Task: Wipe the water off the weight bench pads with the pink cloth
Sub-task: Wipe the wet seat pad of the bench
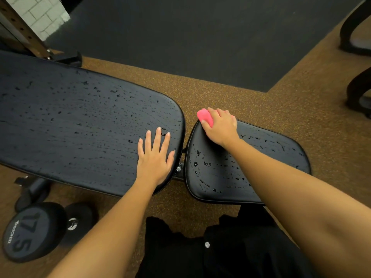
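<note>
Pink cloth (205,117), bunched into a small wad, sits under the fingers of my right hand (219,127). The fingers are curled over it and hold it down on the seat pad (208,173), at that pad's far corner beside the gap between the two pads. Part of the wad shows past my fingertips on the left.

From this grip the wet surface of the seat pad lies toward me and off to the right. Droplets (195,163) bead thickly just nearer than my wrist and scatter on beyond my forearm, so I judge the next strokes should pull back toward my body.

The back pad (80,121) lies left of the grip, across the gap, its long axis running away to the left and spotted with water along its length. My left hand (155,157) rests flat on its nearest end, fingers straight and spread, holding nothing. It is the nearer hand to that pad, yet the cloth is in the right, which would have to cross the gap to reach it
</note>
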